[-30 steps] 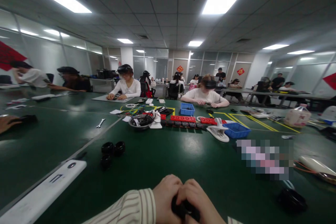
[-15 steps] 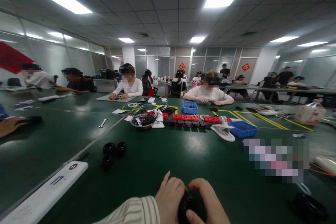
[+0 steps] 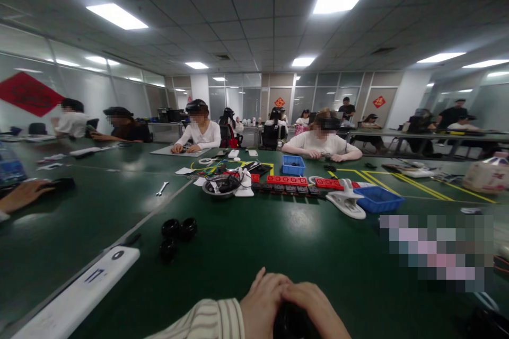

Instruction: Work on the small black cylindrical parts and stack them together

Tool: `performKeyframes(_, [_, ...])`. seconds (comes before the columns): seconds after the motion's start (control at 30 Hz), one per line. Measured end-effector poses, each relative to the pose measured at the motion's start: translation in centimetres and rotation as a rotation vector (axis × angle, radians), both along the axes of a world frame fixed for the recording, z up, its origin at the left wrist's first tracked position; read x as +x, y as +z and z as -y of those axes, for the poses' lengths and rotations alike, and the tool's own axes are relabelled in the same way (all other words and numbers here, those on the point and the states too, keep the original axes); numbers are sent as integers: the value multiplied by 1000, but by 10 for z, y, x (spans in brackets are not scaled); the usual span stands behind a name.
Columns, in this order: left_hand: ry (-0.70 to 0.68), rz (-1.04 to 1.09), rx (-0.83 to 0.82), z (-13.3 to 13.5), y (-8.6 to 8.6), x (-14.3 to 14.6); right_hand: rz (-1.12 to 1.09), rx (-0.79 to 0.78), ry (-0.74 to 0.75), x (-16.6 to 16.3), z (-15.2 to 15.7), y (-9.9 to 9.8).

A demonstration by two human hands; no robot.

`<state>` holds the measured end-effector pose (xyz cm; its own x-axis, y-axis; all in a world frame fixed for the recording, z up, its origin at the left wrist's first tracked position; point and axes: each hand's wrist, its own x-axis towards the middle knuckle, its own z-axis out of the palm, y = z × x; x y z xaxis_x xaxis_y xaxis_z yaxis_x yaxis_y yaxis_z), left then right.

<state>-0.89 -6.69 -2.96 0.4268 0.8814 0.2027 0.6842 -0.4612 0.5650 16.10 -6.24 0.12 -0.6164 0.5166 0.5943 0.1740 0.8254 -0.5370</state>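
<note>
Black part [image 3: 292,323] mostly hidden between hands, cut off.

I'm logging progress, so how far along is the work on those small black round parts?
Done: nothing shows as finished. In hand: the left hand and right hand together cup one black round part at the table's near edge. Left: three matching black round parts sit untouched on the green table, beside a long white power strip.

My left hand [image 3: 264,304] and right hand [image 3: 316,307] sit low at the bottom edge, fingertips meeting, both curled in a closed grip around one dark round part. A cream striped sleeve [image 3: 207,320] covers my left forearm.
</note>
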Motion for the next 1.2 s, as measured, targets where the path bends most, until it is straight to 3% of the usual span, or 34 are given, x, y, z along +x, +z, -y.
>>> performKeyframes(0.27, [106, -23, 170, 19, 16, 2, 16, -116, -165, 0, 13, 9])
performKeyframes(0.47, [66, -109, 71, 14, 17, 0, 105, -139, -206, -6, 13, 8])
performKeyframes(0.53, [23, -91, 48, 12, 18, -1, 120, -96, -161, -5, 12, 12])
performKeyframes(0.7, [-107, -12, -34, 9, 30, -2, 128, -59, 132, 1, 9, 22])
performKeyframes(0.77, [-137, -21, -75, 9, 34, -3, 143, -39, 149, 3, 8, 20])
performKeyframes(0.9, [-116, -57, -65, 11, 36, -5, 56, -47, 4, 5, 12, 17])
performKeyframes(1.2, [119, -120, 145, 26, 27, 2, -3, -243, -311, -3, 24, 24])
